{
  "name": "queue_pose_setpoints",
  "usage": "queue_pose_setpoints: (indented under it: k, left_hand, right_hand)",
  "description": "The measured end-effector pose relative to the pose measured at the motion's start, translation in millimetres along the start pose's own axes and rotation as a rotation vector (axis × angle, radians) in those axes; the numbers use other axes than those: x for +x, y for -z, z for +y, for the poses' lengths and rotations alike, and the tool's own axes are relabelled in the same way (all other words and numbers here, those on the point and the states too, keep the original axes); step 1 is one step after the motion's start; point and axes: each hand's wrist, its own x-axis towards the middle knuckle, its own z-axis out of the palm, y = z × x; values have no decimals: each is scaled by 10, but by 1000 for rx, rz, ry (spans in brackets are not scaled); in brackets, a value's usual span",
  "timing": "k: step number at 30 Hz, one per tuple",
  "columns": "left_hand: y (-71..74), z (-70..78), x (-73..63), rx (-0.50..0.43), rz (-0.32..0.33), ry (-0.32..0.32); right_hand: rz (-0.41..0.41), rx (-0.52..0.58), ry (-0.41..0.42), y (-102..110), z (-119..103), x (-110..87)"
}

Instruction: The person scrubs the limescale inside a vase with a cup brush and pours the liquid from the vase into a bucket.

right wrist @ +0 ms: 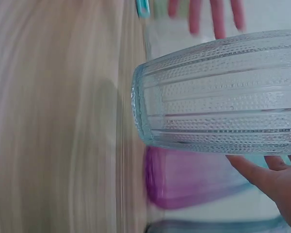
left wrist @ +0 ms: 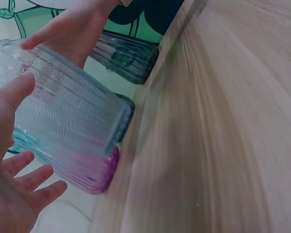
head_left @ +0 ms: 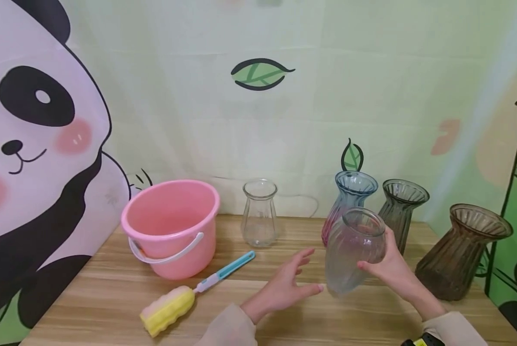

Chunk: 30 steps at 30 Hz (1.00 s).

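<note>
My right hand (head_left: 390,266) grips a clear ribbed glass vase (head_left: 349,259) by its side, with the thumb at the front and the other fingers partly hidden behind the glass. The textured wall of this vase (right wrist: 218,97) fills much of the right wrist view, and its base seems lifted off the tabletop. Left of the vase, my left hand (head_left: 284,286) is spread, thumb and fingers apart, holding nothing. Close behind the held vase stands a blue-to-pink glass vase (head_left: 347,197), partly covered by it. A grey glass vase (head_left: 403,202) is just behind my right hand.
A brown glass vase (head_left: 457,250) stands at the right. Farther back is a small clear vase (head_left: 259,216). At the left, a pink bucket (head_left: 176,254) with a white handle stands behind a yellow sponge brush (head_left: 169,307) lying on the wooden table (head_left: 98,307). A printed curtain (head_left: 189,96) hangs behind.
</note>
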Motion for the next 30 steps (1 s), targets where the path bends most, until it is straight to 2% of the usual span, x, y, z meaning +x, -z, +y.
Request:
queue_pose_setpoints:
  k: [7, 11, 15, 21, 30]
  left_hand:
    - [72, 102, -9, -101, 9, -6]
    - [148, 122, -101, -169, 20, 13]
    - [242, 148, -219, -181, 44, 50]
    - [410, 126, -354, -191, 66, 89]
    - [622, -50, -528, -205, 77, 82]
  right_hand:
    - [-84, 88, 163, -318, -128, -59]
    - [-128, 155, 250, -460, -166, -77]
    - [-159, 194, 301, -582, -203, -78]
    - [-205, 243, 335, -773, -288, -34]
    - [-283, 298, 292, -1067, -379, 43]
